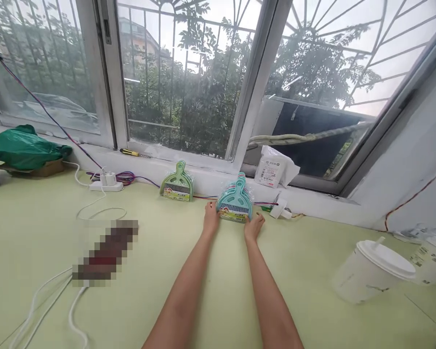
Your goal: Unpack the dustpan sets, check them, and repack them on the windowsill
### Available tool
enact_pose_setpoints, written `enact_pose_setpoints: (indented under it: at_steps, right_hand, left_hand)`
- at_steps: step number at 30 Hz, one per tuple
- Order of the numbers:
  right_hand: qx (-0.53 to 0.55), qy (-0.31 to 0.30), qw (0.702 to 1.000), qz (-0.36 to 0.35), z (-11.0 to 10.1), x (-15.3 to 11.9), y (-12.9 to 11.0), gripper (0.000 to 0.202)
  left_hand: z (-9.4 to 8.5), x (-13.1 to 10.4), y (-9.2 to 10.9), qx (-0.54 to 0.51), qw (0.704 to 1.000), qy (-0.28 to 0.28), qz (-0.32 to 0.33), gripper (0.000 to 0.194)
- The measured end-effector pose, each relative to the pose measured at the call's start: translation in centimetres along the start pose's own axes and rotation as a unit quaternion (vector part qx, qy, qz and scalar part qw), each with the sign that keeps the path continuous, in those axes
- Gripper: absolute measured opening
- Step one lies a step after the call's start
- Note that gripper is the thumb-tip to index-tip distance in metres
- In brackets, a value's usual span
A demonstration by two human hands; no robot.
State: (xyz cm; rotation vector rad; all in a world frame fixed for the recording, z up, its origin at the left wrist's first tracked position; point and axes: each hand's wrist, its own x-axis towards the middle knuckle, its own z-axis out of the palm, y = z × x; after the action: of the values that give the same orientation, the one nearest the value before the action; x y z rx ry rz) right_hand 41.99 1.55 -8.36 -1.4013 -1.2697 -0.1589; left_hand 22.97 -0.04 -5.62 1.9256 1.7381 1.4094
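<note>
A stack of wrapped teal dustpan and brush sets (235,198) leans upright against the low wall under the window. My left hand (211,217) grips its lower left edge, fingers along the side. At the lower right edge, my right hand (253,226) holds the same stack, thumb toward the front. Clear plastic and a printed label cover the front set, and handles of other sets peek out behind it. To the left, a second group of green dustpan and brush sets (177,183) leans on the wall, touched by neither hand.
A white package (272,167) sits on the sill. White cups (376,271) stand at the right on the green table (221,300). A power strip (107,185), cables, a pixelated object (107,252) and a green bag (23,148) lie at left. A screwdriver (130,152) rests on the sill.
</note>
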Motion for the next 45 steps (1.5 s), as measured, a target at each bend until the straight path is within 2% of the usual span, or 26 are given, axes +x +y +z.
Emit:
enact_pose_setpoints:
  at_steps: [3,5,9,12,15,19,21,23,26,28,31,34,37,39,45]
  right_hand:
    - [0.012,0.022,0.999,0.029,1.4,0.7,0.0,0.062]
    - [0.018,-0.019,0.999,0.025,1.8,1.0,-0.4,0.063]
    - [-0.009,-0.050,0.998,0.043,1.3,0.9,-1.4,0.067]
    - [-0.061,-0.058,0.994,0.063,0.3,0.6,-2.1,0.066]
    - [-0.092,-0.045,0.993,0.059,-0.8,0.3,-2.9,0.064]
    - [-0.036,0.008,0.997,-0.068,-2.0,-0.3,-4.1,0.056]
    - [-0.013,-0.001,0.991,-0.131,-2.8,-1.1,-5.2,0.046]
    - [0.001,-0.053,0.982,-0.180,-3.8,-2.4,-6.5,0.040]
    - [0.012,-0.192,0.953,-0.235,-5.7,-5.4,-8.8,0.038]
    - [0.007,-0.298,0.923,-0.243,-7.1,-7.8,-10.2,0.039]
    - [-0.027,-0.424,0.882,-0.203,-9.3,-11.4,-11.7,0.046]
    - [-0.080,-0.503,0.845,-0.162,-10.8,-13.5,-12.6,0.054]
    - [-0.103,-0.528,0.830,-0.146,-11.5,-13.7,-13.1,0.057]
    - [-0.106,-0.525,0.832,-0.143,-11.4,-13.4,-13.4,0.056]
    - [-0.099,-0.501,0.849,-0.133,-11.1,-13.3,-13.9,0.053]
  left_hand:
    - [1.4,1.1,-0.3,0.039,0.997,-0.047,-0.036,0.034]
    - [1.9,1.4,-0.4,0.055,0.995,-0.067,-0.044,0.034]
    - [1.9,1.3,-0.1,0.003,0.997,-0.031,-0.067,0.047]
    - [1.0,-0.3,0.3,-0.042,0.994,0.011,-0.104,0.061]
    - [-0.9,-3.8,0.6,-0.053,0.993,0.001,-0.107,0.063]
    - [-4.2,-9.8,0.8,-0.054,0.995,-0.070,-0.039,0.054]
    - [-5.7,-12.1,1.0,-0.049,0.994,-0.096,-0.018,0.048]
    - [-6.9,-13.5,1.3,-0.046,0.994,-0.102,-0.018,0.041]
    - [-7.7,-14.1,1.8,-0.049,0.994,-0.094,-0.031,0.035]
    - [-7.8,-14.0,2.1,-0.055,0.994,-0.083,-0.041,0.034]
    - [-8.1,-13.8,2.4,-0.072,0.995,-0.045,-0.058,0.031]
    - [-8.8,-13.2,1.8,-0.085,0.989,0.028,-0.115,0.029]
    - [-10.2,-11.5,0.0,-0.083,0.974,0.097,-0.189,0.029]
    - [-11.5,-9.8,-1.7,-0.076,0.968,0.121,-0.206,0.031]
    - [-15.3,-2.2,-7.3,-0.032,0.949,0.193,-0.247,0.045]
